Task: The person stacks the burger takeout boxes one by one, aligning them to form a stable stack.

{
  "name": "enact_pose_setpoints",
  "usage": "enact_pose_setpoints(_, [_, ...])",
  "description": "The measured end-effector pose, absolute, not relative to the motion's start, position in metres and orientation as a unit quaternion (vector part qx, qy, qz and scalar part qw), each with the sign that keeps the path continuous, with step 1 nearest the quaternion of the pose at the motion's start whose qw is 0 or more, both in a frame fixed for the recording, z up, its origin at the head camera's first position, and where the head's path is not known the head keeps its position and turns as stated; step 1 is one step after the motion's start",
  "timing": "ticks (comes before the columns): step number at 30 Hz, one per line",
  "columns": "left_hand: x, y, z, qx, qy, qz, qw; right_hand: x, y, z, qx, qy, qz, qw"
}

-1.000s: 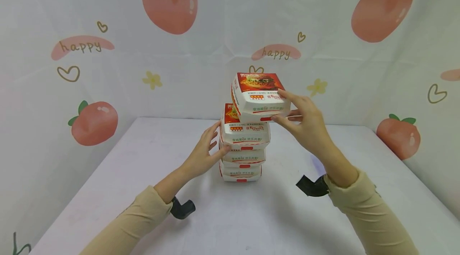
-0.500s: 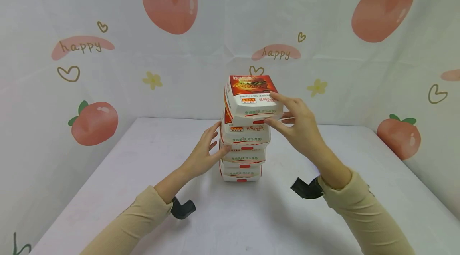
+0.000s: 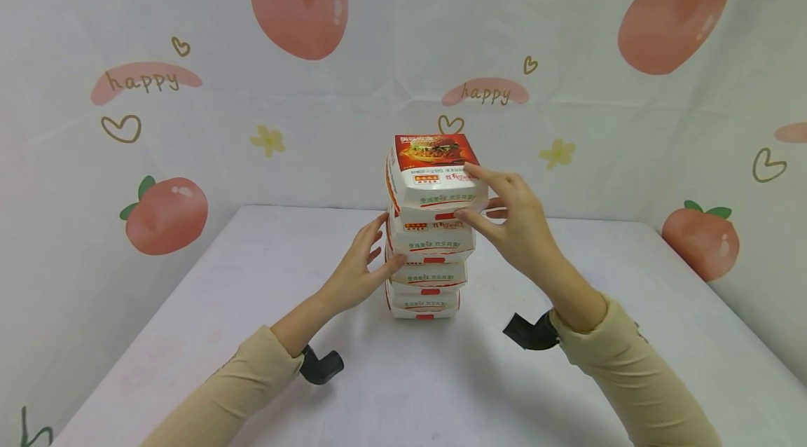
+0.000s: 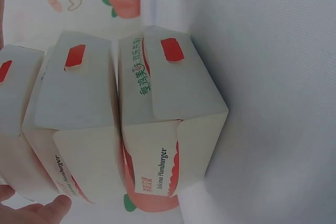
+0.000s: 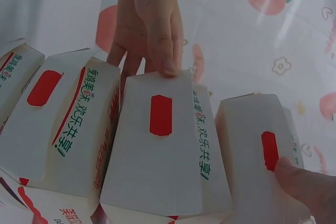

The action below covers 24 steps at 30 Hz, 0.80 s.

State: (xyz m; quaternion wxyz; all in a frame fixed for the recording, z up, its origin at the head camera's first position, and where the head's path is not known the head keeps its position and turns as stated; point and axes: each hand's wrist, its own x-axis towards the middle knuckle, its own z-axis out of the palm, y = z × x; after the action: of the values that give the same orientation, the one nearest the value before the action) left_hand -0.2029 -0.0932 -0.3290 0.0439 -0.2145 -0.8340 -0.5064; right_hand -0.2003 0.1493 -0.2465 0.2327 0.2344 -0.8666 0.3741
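Note:
My right hand [image 3: 518, 226] pinches a white and red hamburger box [image 3: 435, 189], thumb at its front and fingers over its right side. It sits over a stack of three matching boxes, its rear left edge tilted a little; a narrow wedge of space shows beneath it in the right wrist view, beside the stack's uppermost box [image 5: 163, 150]. My left hand [image 3: 354, 277] rests along the left side of that box, fingers fairly straight and thumb at the front edge. The stack's middle box [image 3: 429, 277] and lowest box [image 3: 424, 303] stand upright. Fingertips behind the boxes are partly hidden.
A white-covered table [image 3: 252, 258] carries the stack near its middle. Behind it hangs a white curtain [image 3: 378, 33] printed with peaches and hearts. Black curved pieces [image 3: 323, 367] show at both wrists.
My right hand has carried the top hamburger box left and slightly down, from the right of the stack to above it. My left hand has stayed in place.

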Motion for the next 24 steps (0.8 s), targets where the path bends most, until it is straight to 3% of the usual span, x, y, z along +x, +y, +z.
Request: enact_pose_setpoints(24, [-0.2024, -0.0911, -0.3270, -0.210, -0.837, -0.503, 0.044, -0.1943, 0.1450, -0.2406, 0.217, -0.884, 0.355, 0.213])
